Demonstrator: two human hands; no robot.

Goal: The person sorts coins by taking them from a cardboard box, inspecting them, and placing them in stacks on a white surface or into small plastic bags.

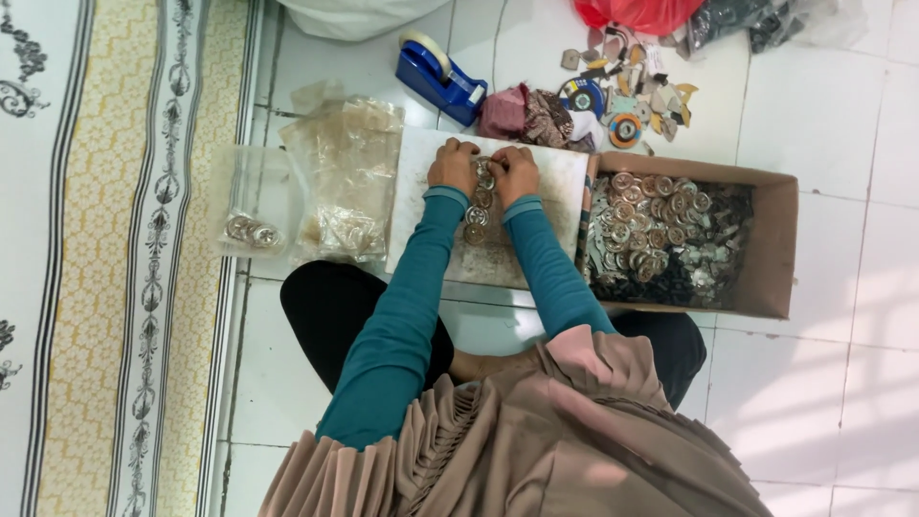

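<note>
Both hands, left hand (452, 165) and right hand (517, 170), press a row of round metal rings (478, 206) on the white board (421, 191), fingers curled together on it. A careless nudge could scatter the row toward the cardboard box (775, 239) at right.

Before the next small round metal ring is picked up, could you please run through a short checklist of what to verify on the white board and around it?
1. Both hands on the work: left hand and right hand rest together on the row of small round metal rings: ok.
2. Row lies fully on the white rectangular board: ok.
3. Supply within reach: brown cardboard box of rings touches the board's right edge: ok.
4. Clear plastic bags lie left of the board: ok.
5. Whether the fingers grip a ring: cannot tell.
</note>
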